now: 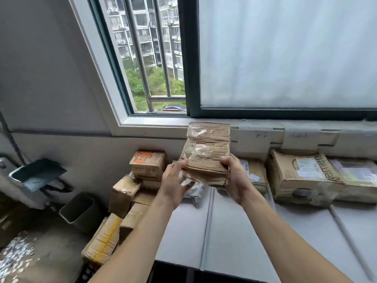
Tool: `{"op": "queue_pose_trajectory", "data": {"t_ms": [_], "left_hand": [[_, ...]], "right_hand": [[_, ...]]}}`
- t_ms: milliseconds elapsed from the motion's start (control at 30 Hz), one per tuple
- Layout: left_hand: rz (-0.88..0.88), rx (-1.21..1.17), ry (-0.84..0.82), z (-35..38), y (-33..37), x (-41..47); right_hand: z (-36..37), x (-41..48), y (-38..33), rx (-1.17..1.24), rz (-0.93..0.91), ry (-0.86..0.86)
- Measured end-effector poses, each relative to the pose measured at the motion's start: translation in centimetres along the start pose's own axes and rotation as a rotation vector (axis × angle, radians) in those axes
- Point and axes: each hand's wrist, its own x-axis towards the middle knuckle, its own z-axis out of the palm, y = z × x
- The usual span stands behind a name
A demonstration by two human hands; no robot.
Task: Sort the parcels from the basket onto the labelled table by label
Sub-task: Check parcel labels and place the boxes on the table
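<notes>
The parcel (207, 152), a worn brown cardboard box wrapped in shiny clear tape, is up in the air in front of me, tilted so its broad taped face looks back at me, above the far edge of the table (234, 231) and just below the window sill. My right hand (234, 180) grips its lower right corner, thumb pressed on the near face and fingers curled underneath. My left hand (175, 184) holds the lower left corner, thumb against the edge and fingers tucked below, though they are blurred and I cannot tell how tightly they close. Under the parcel a grey plastic mailer (193, 190) lies on the table. Just behind my right hand sits a flat box with a white label (253, 174), and further right a large labelled carton (304, 176) rests against the wall. Paper slips (261, 135) are taped to the wall above them. To my left, off the table, cardboard boxes are heaped up, one with an orange print (148, 164) on top and one with yellow tape (104, 240) lower down, over a black basket (87, 274).
</notes>
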Motion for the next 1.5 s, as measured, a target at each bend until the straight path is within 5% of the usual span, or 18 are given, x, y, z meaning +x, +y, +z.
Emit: {"op": "queue_pose_trajectory", "data": {"t_ms": [200,433,800,933,1033,1200,1400,1500], "left_hand": [[0.077,0.132,-0.348,6.3,5.7,0.6],[0.245,0.399,-0.632,13.4,11.3,-0.1],[0.380,0.300,-0.587,16.9,10.7,-1.6],[0.301,0.302,-0.321,17.5,10.9,-1.7],[0.196,0.250,-0.143,17.9,11.5,-1.6],[-0.008,0.241,-0.107,18.3,12.8,-2.1],[-0.152,0.373,-0.300,18.4,12.6,-5.4],[-0.158,0.392,-0.337,18.0,12.1,-5.3]], "right_hand": [[-3.1,-2.2,-8.4,-0.057,-0.318,-0.048],[-4.4,-5.3,-13.5,-0.116,-0.485,-0.139],[-5.5,-7.6,-17.1,-0.288,-0.539,-0.227],[-5.6,-7.8,-17.5,-0.653,-0.590,0.090],[-4.6,-8.6,-17.2,-1.101,-0.956,0.292],[-2.7,-7.0,-14.5,-1.718,-1.394,0.277],[-3.1,-4.8,-13.3,-1.742,-1.675,0.473],[-3.0,-4.5,-13.3,-1.708,-1.723,0.436]]}}
